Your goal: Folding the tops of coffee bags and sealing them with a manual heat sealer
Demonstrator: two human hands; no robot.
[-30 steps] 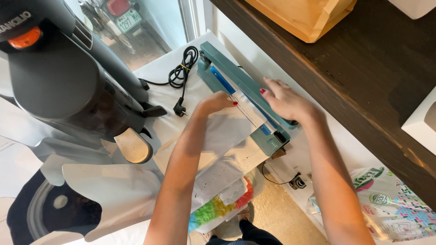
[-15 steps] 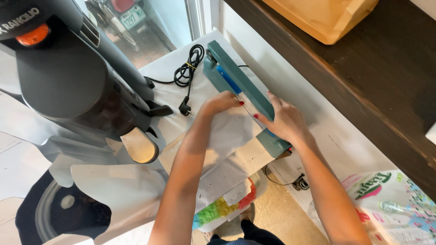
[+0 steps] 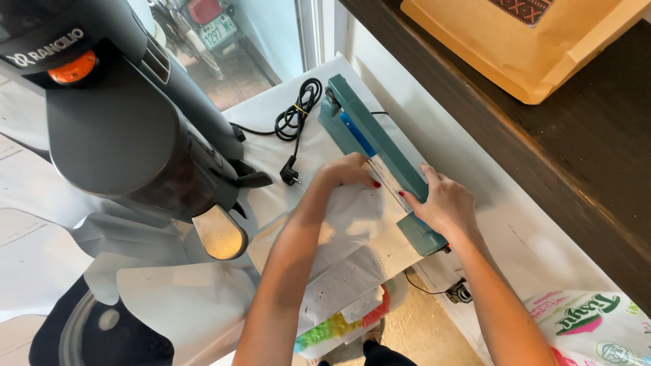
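Observation:
A teal bar-shaped heat sealer (image 3: 369,139) lies on the white counter, running from far left to near right. A white paper bag (image 3: 352,230) lies with its edge under the sealer's arm. My left hand (image 3: 349,171) pinches the bag's far edge beside the sealer bar. My right hand (image 3: 444,203) lies on top of the sealer's arm near its front end, fingers curled over it.
A large dark grinder (image 3: 129,129) with a metal chute stands at the left. A coiled black power cord (image 3: 298,118) lies behind the sealer. A dark wooden shelf (image 3: 563,156) with a tan paper bag (image 3: 522,41) runs along the right. Colourful packets (image 3: 590,329) sit low right.
My right hand has slid along the sealer's arm toward its near end and now rests on it. My left hand stays at the bag's edge. The view has shifted slightly.

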